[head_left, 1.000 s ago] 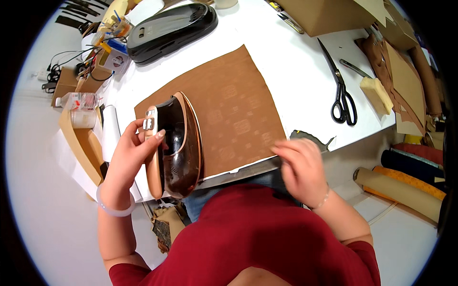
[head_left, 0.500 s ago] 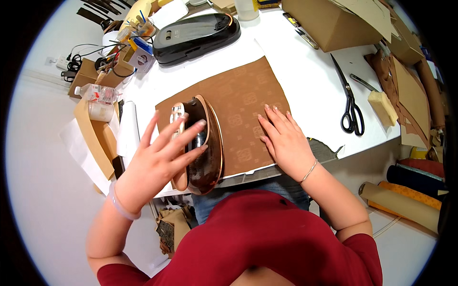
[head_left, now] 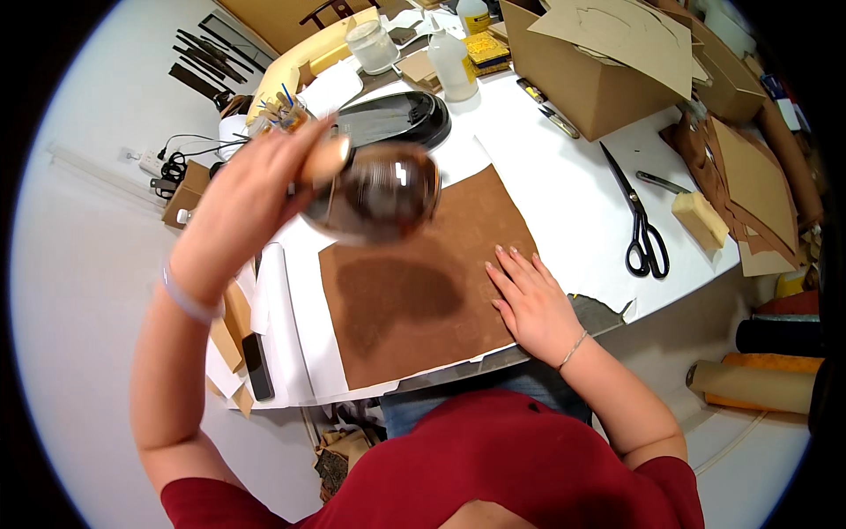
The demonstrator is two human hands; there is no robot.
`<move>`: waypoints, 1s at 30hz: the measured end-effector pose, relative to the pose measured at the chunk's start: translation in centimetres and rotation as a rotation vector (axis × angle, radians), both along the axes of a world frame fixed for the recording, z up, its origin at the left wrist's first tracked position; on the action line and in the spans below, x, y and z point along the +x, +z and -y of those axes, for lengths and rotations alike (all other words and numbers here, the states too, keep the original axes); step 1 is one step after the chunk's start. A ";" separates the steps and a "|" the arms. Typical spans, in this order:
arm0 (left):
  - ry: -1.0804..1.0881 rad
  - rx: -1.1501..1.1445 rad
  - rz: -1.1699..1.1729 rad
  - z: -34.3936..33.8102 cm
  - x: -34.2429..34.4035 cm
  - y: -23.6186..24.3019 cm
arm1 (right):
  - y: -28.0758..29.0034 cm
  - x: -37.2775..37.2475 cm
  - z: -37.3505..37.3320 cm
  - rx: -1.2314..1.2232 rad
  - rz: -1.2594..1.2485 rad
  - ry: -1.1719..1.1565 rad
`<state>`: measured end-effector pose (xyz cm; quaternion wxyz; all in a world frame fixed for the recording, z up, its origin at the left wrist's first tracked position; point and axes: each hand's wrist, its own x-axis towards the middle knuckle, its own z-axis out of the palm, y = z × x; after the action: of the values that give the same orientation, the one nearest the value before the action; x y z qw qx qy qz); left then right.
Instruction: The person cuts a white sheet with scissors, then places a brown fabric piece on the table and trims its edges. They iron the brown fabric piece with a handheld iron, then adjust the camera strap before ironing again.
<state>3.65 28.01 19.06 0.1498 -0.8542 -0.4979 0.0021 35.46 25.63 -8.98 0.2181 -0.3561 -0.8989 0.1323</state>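
Note:
My left hand (head_left: 256,181) is closed round the handle of a clothes iron (head_left: 379,194), dark with a copper-coloured trim and blurred by motion. The iron hangs above a brown sheet (head_left: 405,331) on the table and casts a shadow on it. Just behind the iron sits its black, oval stand (head_left: 427,115), partly covered by my hand and the iron. My right hand (head_left: 533,300) lies flat on the sheet's right edge, fingers stretched out.
Black scissors (head_left: 648,229), a utility knife (head_left: 661,182) and a yellow sponge block (head_left: 701,220) lie at the right. Behind stand a cardboard box (head_left: 590,79) and a squeeze bottle (head_left: 452,66). A phone (head_left: 257,366) and a white roll (head_left: 286,326) lie at the left.
The iron stood on the sheet's left part, with my left hand open over it. Now that hand grips it and has lifted it up and away toward the stand. My right hand stays on the sheet.

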 end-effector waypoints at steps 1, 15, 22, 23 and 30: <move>0.082 -0.021 0.028 -1.9 0.1 0.5 | 0.1 0.2 -0.1 0.003 0.004 -0.006; 0.271 -0.325 -0.136 -23.3 -3.5 -5.6 | 0.8 0.5 -0.3 -0.055 -0.024 0.020; 0.158 -0.133 -0.134 -24.1 -4.9 -9.9 | 0.9 0.5 -0.3 -0.072 0.018 0.018; 0.150 -0.107 -0.127 -24.1 -4.9 -10.1 | 0.9 0.4 -0.2 -0.072 0.023 0.018; 0.109 0.280 -0.159 -20.9 -4.9 -11.7 | 1.3 -0.3 0.0 -0.043 -0.009 0.044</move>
<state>-1.21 48.94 7.33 0.3059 -0.7938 -0.5256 0.0084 35.12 25.59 -7.67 0.2114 -0.3405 -0.9025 0.1577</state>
